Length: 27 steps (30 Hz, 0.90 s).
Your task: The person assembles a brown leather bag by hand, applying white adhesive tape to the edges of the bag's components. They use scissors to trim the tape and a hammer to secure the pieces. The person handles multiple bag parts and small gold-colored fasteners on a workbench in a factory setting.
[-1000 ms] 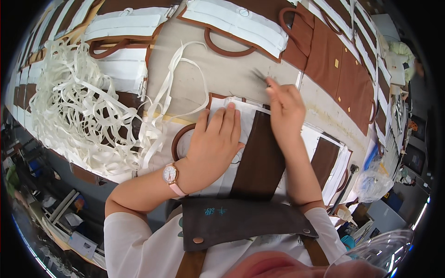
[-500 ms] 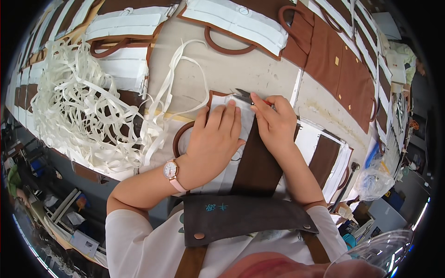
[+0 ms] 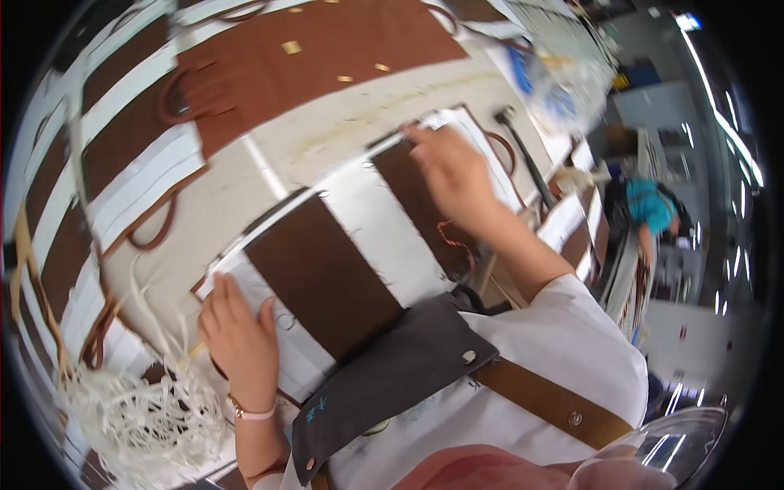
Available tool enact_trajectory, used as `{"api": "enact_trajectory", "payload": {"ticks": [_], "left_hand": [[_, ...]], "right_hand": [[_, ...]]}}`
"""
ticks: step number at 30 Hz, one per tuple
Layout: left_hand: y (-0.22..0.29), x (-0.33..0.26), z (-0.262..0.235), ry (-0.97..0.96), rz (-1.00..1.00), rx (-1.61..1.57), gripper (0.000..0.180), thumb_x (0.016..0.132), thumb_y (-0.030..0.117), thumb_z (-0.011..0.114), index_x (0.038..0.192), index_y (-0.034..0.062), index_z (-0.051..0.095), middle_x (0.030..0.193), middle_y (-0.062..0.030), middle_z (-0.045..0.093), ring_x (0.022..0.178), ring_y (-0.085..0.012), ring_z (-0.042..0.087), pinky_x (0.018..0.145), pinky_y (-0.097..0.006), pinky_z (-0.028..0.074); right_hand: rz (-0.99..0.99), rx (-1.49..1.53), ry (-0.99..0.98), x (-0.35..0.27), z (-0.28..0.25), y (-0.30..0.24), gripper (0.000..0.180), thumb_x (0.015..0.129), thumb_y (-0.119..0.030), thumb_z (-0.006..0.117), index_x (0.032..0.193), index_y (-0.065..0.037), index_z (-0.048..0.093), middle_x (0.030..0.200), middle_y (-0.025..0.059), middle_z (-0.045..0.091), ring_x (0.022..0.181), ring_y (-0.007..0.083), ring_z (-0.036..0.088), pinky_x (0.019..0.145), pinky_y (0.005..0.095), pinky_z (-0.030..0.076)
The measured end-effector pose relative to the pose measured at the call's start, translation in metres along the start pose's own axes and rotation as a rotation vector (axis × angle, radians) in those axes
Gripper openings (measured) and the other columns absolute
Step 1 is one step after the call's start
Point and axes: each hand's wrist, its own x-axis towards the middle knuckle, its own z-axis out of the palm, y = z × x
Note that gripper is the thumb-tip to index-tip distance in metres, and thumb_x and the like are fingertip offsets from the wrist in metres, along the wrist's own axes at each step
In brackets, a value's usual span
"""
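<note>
A brown and white bag panel [image 3: 327, 265] lies before me, its white backing strip on the left. On that strip my left hand [image 3: 241, 331] rests flat, fingers stretched out. A second brown and white bag panel [image 3: 416, 208] lies to the right, with a brown loop handle [image 3: 502, 153] at its far side. My right hand [image 3: 453, 171] is at that panel's far edge, fingers bent and pressed together; motion blur hides what is in them. A thin orange-red cord [image 3: 454, 238] shows beside my right forearm, over the brown cloth.
Tangled white tape [image 3: 147, 408] heaps at the lower left. Brown panels with handles [image 3: 151, 175] fill the far left, and a reddish-brown length [image 3: 327, 57] lies across the back. Right of the panels are a black-handled hammer [image 3: 527, 159] and clear plastic [image 3: 567, 94]. A co-worker [image 3: 649, 208] is farther right.
My view has swung right. The small dark-bladed snips at my right fingertips are no longer visible. My hands have moved apart, the right one onto the right-hand panel.
</note>
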Motion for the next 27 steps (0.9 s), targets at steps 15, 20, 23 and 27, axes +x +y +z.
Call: {"api": "enact_trajectory", "payload": {"ticks": [15,20,23,27], "left_hand": [[-0.008,-0.002,-0.001,0.084,0.040,-0.020,0.061,0.090,0.030,0.070,0.136,-0.0044,0.050,0.137,-0.0224,0.051,0.123,-0.0405,0.049,0.104,-0.049,0.038],[-0.011,-0.009,-0.006,0.105,-0.018,0.003,0.066,0.083,0.034,0.074,0.133,-0.0022,0.055,0.137,-0.0172,0.052,0.120,-0.0337,0.050,0.104,-0.048,0.038],[-0.008,-0.012,0.000,0.101,-0.047,-0.015,0.070,0.081,0.036,0.075,0.135,-0.0031,0.053,0.138,-0.0165,0.052,0.122,-0.0320,0.049,0.105,-0.048,0.037],[-0.005,-0.009,-0.001,0.050,-0.105,-0.050,0.075,0.079,0.038,0.076,0.136,-0.0042,0.052,0.137,-0.0159,0.052,0.123,-0.0306,0.048,0.105,-0.048,0.036]], "right_hand": [[0.457,-0.899,-0.017,-0.147,-0.105,0.242,0.034,0.093,-0.012,0.061,0.125,-0.003,0.066,0.097,0.0219,0.059,0.093,0.0378,0.059,0.079,0.0474,0.048],[0.040,-0.490,0.044,-0.037,-0.042,0.136,0.028,0.093,-0.009,0.063,0.121,-0.005,0.067,0.113,0.0199,0.063,0.104,0.0382,0.059,0.092,0.0468,0.047],[-0.181,-0.117,-0.107,0.015,0.031,0.017,0.025,0.091,-0.005,0.064,0.115,-0.004,0.067,0.111,0.0162,0.065,0.108,0.0360,0.059,0.095,0.0448,0.047],[-0.712,0.137,-0.357,0.047,0.122,-0.094,0.036,0.078,-0.004,0.073,0.113,-0.003,0.065,0.106,0.0120,0.062,0.107,0.0340,0.057,0.097,0.0464,0.045]]}}
